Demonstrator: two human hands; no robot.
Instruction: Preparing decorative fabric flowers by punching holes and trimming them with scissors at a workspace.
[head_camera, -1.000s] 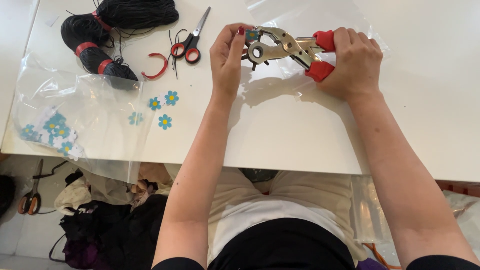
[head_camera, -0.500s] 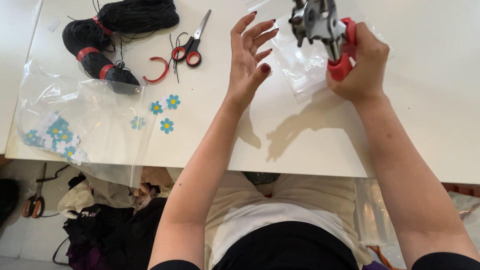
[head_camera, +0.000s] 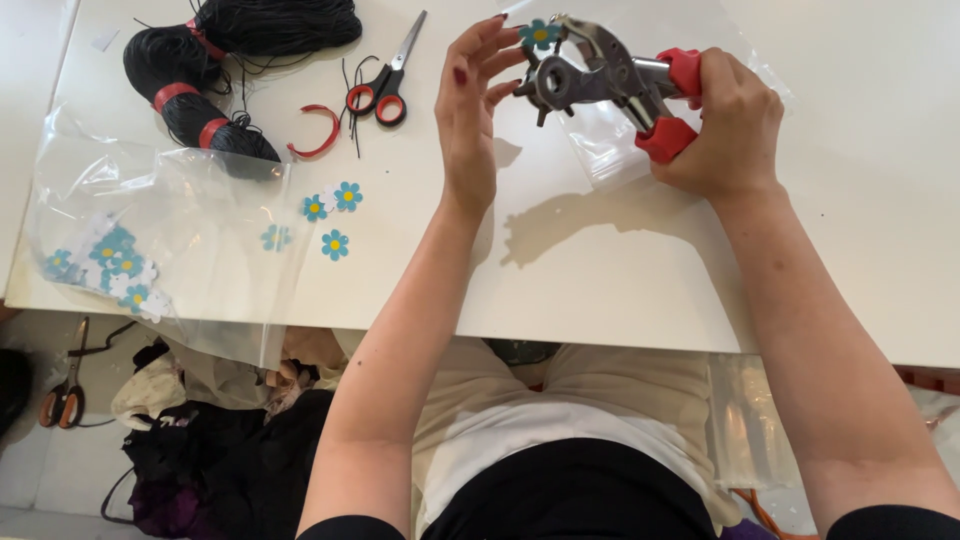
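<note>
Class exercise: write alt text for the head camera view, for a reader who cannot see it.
Over a white table, the right hand grips a red-handled hole punch while the left hand steadies a small blue flower at its tip. Scissors, black cord and loose flowers lie to the left.

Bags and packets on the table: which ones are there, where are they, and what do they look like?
Flower bag: clear plastic, table's left edge, blue and white flowers inside.
Flat bag: clear plastic, under the punch in the right hand.
No labels, signs or screens.
</note>
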